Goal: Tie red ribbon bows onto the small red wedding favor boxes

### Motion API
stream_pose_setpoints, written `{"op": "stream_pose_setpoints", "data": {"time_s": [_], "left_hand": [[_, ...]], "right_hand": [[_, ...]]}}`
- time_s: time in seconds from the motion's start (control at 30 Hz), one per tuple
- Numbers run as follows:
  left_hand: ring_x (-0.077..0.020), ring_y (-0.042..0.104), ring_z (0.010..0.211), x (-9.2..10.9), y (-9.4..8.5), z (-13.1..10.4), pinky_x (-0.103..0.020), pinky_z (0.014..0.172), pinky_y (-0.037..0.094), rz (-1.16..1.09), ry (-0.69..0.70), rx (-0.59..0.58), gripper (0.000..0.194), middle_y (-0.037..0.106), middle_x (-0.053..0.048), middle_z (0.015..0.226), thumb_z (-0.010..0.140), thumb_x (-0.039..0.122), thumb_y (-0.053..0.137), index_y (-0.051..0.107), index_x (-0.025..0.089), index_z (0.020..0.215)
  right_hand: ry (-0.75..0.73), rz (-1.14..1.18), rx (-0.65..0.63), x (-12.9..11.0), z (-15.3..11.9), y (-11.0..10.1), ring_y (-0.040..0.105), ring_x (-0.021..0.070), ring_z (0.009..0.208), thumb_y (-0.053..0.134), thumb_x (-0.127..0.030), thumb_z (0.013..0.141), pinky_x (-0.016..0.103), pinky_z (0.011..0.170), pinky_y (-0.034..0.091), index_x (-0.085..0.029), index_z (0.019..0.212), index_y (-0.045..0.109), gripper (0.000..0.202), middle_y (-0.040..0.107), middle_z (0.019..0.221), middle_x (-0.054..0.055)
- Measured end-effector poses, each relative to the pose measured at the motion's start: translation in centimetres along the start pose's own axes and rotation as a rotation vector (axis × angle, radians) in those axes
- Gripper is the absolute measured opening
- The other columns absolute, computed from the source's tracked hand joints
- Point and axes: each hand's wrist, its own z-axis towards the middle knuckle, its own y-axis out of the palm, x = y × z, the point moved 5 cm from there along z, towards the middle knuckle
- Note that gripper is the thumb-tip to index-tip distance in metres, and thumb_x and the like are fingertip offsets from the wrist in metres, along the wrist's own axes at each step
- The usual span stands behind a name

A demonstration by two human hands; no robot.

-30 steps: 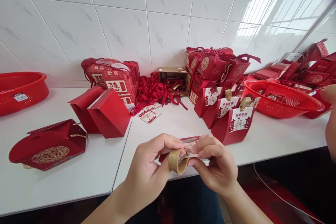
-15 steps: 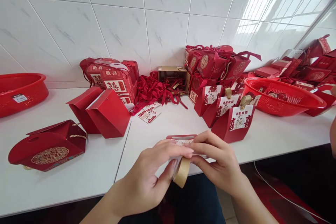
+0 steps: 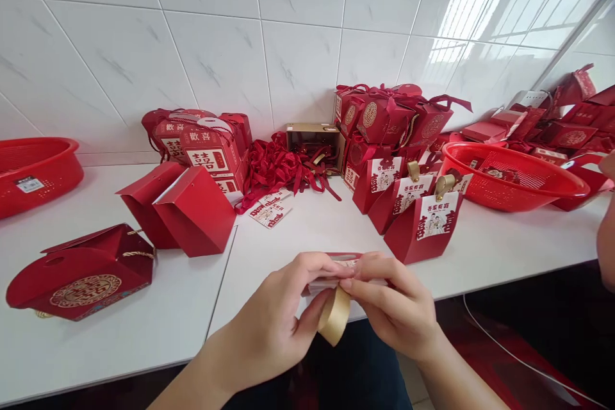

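Here, a gold strap (image 3: 335, 320) in hand

An ornate box (image 3: 84, 278) lies at left. The left hand (image 3: 278, 307) grasps the looped strap by the front of the table (image 3: 307, 224); the right hand (image 3: 403, 307) pinches its upper end; red bags (image 3: 413, 240) stand rightward.

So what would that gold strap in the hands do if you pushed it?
The gold strap probably bends easily, since it curves round without a visible crease. It looks thin, so it's likely light. Its shine hints it may be slippery.

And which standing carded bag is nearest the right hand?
The frontmost bag, just beyond the right hand; the other carded bags stand farther back, toward the wall.
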Motion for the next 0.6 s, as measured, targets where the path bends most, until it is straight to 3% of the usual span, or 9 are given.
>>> {"op": "stream_pose_setpoints", "data": {"time_s": [0.2, 0.3, 0.37, 0.47, 0.6], "left_hand": [[-0.0201, 0.071, 0.099, -0.1, 0.8, 0.4, -0.032, 0.086, 0.06, 0.16, -0.005, -0.036, 0.038, 0.071, -0.004, 0.106, 0.09, 0.008, 0.049, 0.043, 0.028, 0.122], [-0.021, 0.07, 0.099, 0.1, 1.5, 1.0, -0.033, 0.084, 0.059, 0.125, 0.01, -0.06, 0.048, 0.072, -0.005, 0.106, 0.089, 0.008, 0.05, 0.039, 0.027, 0.132], [-0.0212, 0.069, 0.095, 0.5, 1.8, 1.6, -0.034, 0.081, 0.059, 0.075, 0.03, -0.07, 0.047, 0.073, -0.007, 0.101, 0.088, 0.008, 0.052, 0.046, 0.025, 0.131], [-0.0205, 0.067, 0.088, 1.3, 2.2, 2.7, -0.034, 0.079, 0.058, -0.057, 0.08, -0.075, 0.027, 0.072, -0.008, 0.093, 0.087, 0.006, 0.054, 0.067, 0.021, 0.106], [-0.0224, 0.065, 0.107, 1.7, 3.0, 3.7, -0.036, 0.094, 0.055, -0.198, 0.097, -0.068, 0.028, 0.074, -0.009, 0.106, 0.082, 0.003, 0.058, 0.072, 0.02, 0.099]], "right_hand": [[-0.05, -0.019, 0.023, -0.9, -0.1, -1.4, 0.066, 0.018, 0.071, 0.056, 0.002, 0.086, 0.036, 0.065, 0.06, -0.016, 0.114, 0.065, 0.035, 0.064, 0.084, 0.006], [-0.021, -0.062, -0.022, -1.1, -0.3, -2.3, 0.066, 0.0177, 0.072, 0.054, 0.0, 0.089, 0.035, 0.064, 0.06, -0.019, 0.114, 0.064, 0.033, 0.065, 0.082, 0.005], [0.011, -0.081, -0.04, -1.1, -0.4, -2.9, 0.066, 0.0178, 0.073, 0.053, -0.002, 0.09, 0.034, 0.063, 0.06, -0.021, 0.115, 0.063, 0.032, 0.065, 0.081, 0.004], [0.014, -0.092, -0.029, -1.2, -0.3, -3.8, 0.067, 0.0177, 0.071, 0.053, -0.004, 0.091, 0.035, 0.065, 0.061, -0.021, 0.114, 0.063, 0.03, 0.065, 0.081, 0.004], [-0.02, -0.078, -0.03, -1.6, -0.2, -4.5, 0.068, 0.0177, 0.069, 0.053, -0.005, 0.091, 0.034, 0.066, 0.062, -0.019, 0.112, 0.065, 0.027, 0.064, 0.077, 0.004]]}}
